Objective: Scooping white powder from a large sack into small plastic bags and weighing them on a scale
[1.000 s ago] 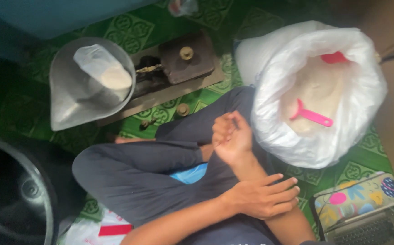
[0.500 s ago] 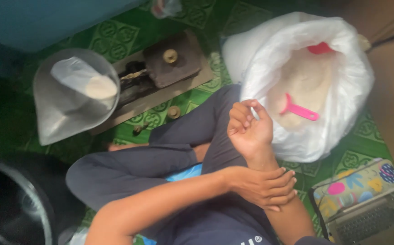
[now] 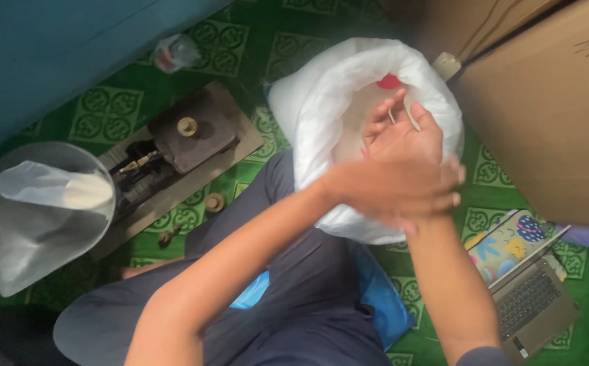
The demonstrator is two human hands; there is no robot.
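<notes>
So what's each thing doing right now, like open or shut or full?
White sack: open at the top.
Laptop: lid open.
Metal scale pan: holding a white bag.
Right hand: raised over the sack, fingers loosely curled.
Left hand: wrapped across the right wrist, blurred.

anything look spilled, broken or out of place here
Nothing looks spilled or damaged. One oddity: an open laptop sits on the green floor mat beside the big white sack of pale grain. The left hand grips the right wrist while the right hand is raised over the sack.
</notes>
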